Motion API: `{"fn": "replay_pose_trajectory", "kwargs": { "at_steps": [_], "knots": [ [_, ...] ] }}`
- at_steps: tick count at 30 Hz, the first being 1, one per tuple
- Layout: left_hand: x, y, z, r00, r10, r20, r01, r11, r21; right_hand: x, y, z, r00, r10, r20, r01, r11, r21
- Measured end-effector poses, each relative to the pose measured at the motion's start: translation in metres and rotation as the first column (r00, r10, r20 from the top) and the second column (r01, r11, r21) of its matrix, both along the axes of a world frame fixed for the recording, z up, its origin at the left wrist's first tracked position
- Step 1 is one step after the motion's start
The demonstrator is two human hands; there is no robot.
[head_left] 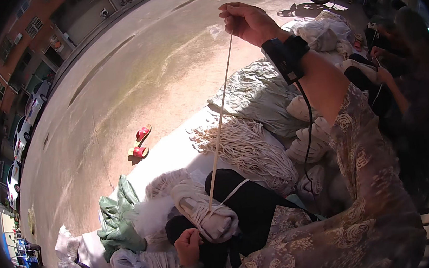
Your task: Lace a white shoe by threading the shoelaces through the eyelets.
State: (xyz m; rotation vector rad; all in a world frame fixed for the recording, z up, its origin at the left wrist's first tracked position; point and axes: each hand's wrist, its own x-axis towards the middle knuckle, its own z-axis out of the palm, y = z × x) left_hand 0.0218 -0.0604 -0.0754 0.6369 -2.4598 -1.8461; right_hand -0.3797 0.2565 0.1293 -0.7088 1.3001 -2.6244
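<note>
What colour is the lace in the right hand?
The lace is off-white, clearest in the head view.

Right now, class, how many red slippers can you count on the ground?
2: the farther red slipper and the nearer red slipper, close together on the pavement beside the white sheet.

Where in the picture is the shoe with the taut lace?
In the head view, the shoe lies below centre, slightly left, on the person's black-clothed lap, beside the left hand.

Wht sheet (170, 153) w/ lace pile (244, 146), grd (117, 100) w/ red sandals (139, 152)
</note>
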Motion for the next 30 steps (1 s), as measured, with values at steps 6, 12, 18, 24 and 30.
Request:
{"fn": "replay_pose_trajectory", "kwargs": {
  "at_steps": [6,12,18,24,30],
  "knots": [
    [-0.001,0.004,-0.006,1.0,-0.021,-0.015,0.021,0.999,-0.034,-0.014,0.027,0.01,0.981,-0.195,0.014,0.193,0.978,0.083],
    [0.007,0.011,-0.011,0.998,-0.06,0.003,0.06,0.986,-0.153,0.004,0.048,0.022,0.933,-0.358,0.046,0.356,0.934,0.039],
    [0.022,-0.001,-0.04,0.994,-0.042,-0.099,0.014,0.962,-0.271,0.039,0.009,-0.002,0.982,-0.191,0.003,0.184,0.949,0.255],
    [-0.001,0.016,-0.022,0.962,-0.094,-0.256,-0.019,0.914,-0.406,0.151,-0.059,-0.119,0.962,0.261,0.079,-0.238,0.664,0.709],
    [-0.003,0.017,-0.03,0.94,-0.228,-0.256,-0.007,0.734,-0.679,0.245,-0.121,-0.228,0.628,0.567,-0.533,0.144,0.588,0.796]
  ]
}}
